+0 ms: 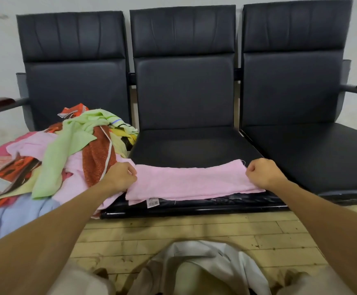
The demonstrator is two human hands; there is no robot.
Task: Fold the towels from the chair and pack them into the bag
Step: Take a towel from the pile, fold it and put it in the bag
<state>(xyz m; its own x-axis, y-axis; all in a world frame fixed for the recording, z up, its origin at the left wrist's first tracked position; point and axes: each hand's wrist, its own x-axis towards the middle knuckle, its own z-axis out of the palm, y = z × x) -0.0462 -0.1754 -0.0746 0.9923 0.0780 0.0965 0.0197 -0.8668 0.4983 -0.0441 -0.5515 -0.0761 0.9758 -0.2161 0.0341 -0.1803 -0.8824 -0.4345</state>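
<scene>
A: While you hold the towel (192, 182) stretched across the front of the middle seat (194, 147), how far along are you?

B: Early, I'd judge. Your left hand (120, 176) pinches its left end, fingers curled tight. Your right hand (260, 173) pinches the right end the same way. It looks folded once lengthwise, so you have more folds to make.

A: And the rest?

B: Your pile (67, 150) at centre left of the frame is big and unfolded. Your bag (205, 267) sits open at bottom centre, with no towel showing inside.
</scene>
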